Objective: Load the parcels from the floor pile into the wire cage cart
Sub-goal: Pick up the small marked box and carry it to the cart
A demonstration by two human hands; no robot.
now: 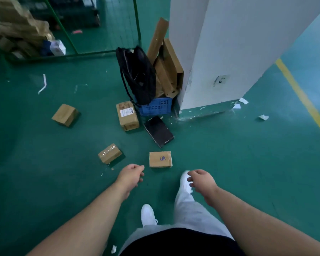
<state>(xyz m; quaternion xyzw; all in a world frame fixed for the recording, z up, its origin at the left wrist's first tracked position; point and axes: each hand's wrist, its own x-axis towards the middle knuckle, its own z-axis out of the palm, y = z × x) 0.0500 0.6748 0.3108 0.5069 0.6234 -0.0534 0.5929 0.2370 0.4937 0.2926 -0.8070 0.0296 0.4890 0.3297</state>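
On the floor [44,163], scattered parcels [160,159], backpack [139,76] and blue crate [155,107] beside pillar [220,52], left hand [130,175], right hand [201,182] loosely curled, empty

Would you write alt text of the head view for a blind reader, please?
A person's empty left grip and right grip reach toward the UA parcel, one of four boxes on a green floor. Behind: blue crate, black bag, white pillar, wire cart.

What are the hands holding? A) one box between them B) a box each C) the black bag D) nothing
D: the left hand and right hand hang loosely curled above the floor, with the UA box untouched ahead of them.
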